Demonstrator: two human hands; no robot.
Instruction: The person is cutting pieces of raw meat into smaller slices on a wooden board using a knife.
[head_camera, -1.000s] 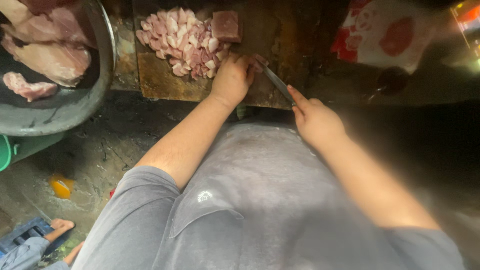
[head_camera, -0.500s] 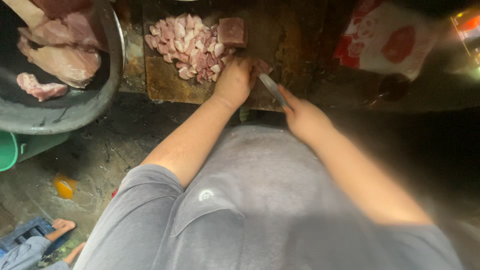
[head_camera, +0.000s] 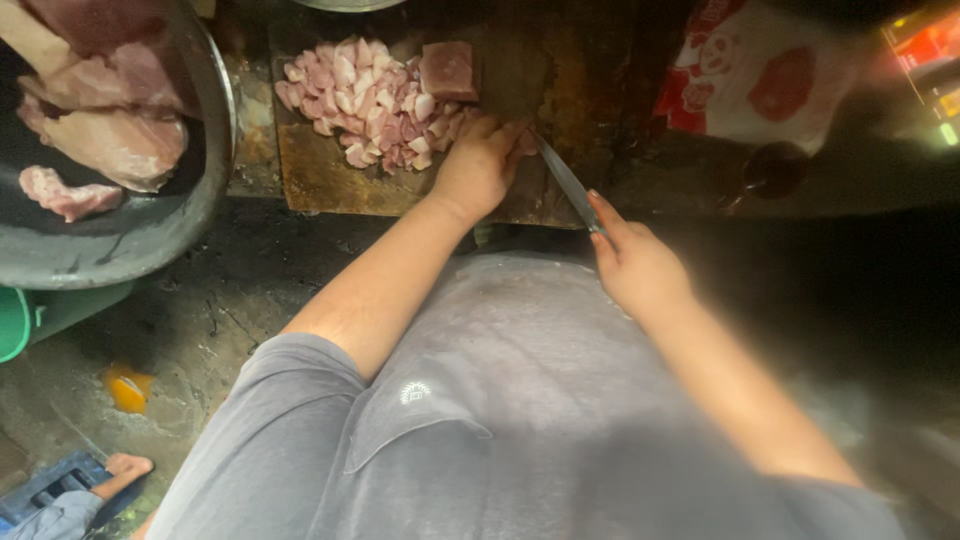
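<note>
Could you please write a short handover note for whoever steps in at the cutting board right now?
Left hand: pressed on the wooden cutting board, fingers curled over a bit of meat beside the pile of cubed meat.
Right hand: grips the knife, blade angled toward the left fingers.
Done: a heap of cubes, with one larger uncut block at its edge.
Left: that block, plus big slabs in the metal basin.

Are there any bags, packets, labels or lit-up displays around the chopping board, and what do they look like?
Plastic bag: upper right, beyond the right hand, crumpled, white with red round prints.
Lit display: far right top corner, blurred, glowing red, orange and green; shape unclear.
Shirt emblem: small, round, white, on the grey shirt pocket.
</note>
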